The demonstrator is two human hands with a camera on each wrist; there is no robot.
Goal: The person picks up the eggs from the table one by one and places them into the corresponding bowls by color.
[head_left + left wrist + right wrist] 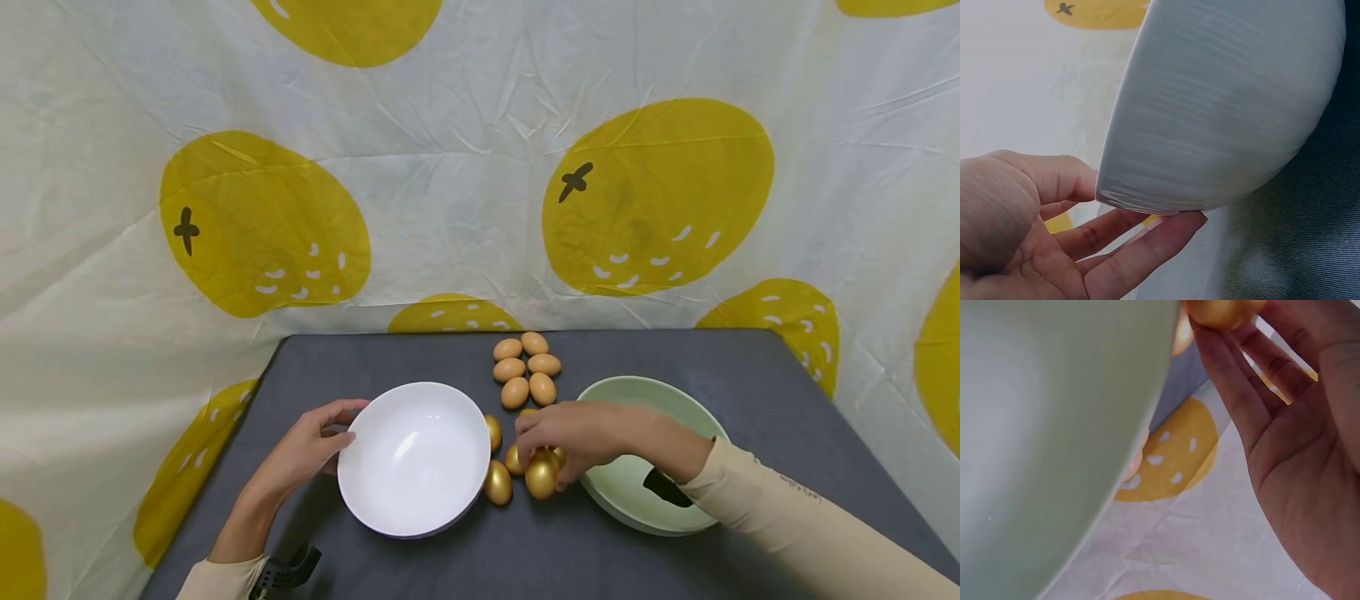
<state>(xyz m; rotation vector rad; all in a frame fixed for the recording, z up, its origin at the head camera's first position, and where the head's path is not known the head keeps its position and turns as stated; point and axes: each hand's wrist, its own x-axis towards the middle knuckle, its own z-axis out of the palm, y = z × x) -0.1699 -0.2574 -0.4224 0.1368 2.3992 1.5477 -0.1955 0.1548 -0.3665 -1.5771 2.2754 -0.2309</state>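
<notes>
A white bowl (420,454) with an empty inside is tipped slightly on the dark table. My left hand (300,450) holds its left edge, the thumb at the rim and the fingers (1147,250) against the outer wall. Between the two bowls, my right hand (581,432) pinches a shiny golden egg (541,477) between thumb and fingers. Other golden eggs, such as one golden egg (498,483) beside the white bowl, lie close around it, partly covered by the hand. The right wrist view shows the gripped egg only at its top edge.
A wide pale green bowl (645,392) stands on the right, partly hidden under my right forearm. Several brown eggs (509,370) lie in two columns at the back middle of the dark table (360,358). A lemon-patterned cloth (465,208) hangs behind.
</notes>
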